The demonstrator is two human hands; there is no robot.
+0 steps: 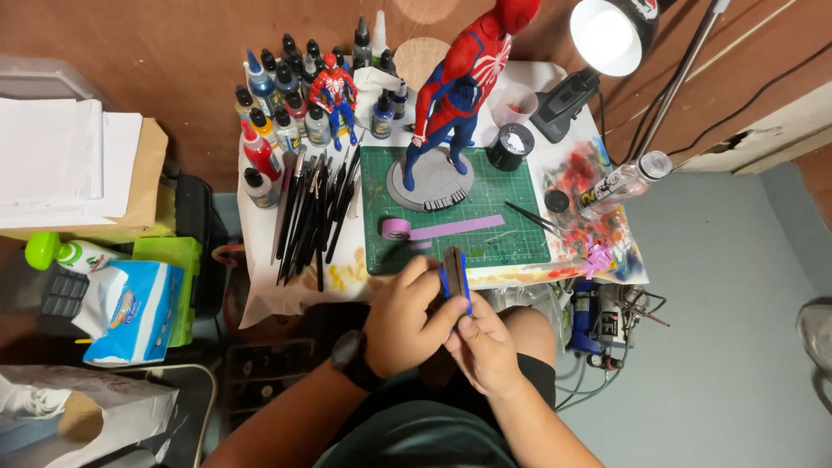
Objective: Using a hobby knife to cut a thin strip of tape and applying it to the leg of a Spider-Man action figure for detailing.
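While we are sitting at the green cutting mat [511,227], our left hand [405,314] and right hand [482,348] are both clenching a small blue and dark figure part [455,276] just below the mat's near edge. On the mat a red and blue figure [458,87] is standing above a purple tape strip [451,228]; brushes [314,212] are lying left of it.
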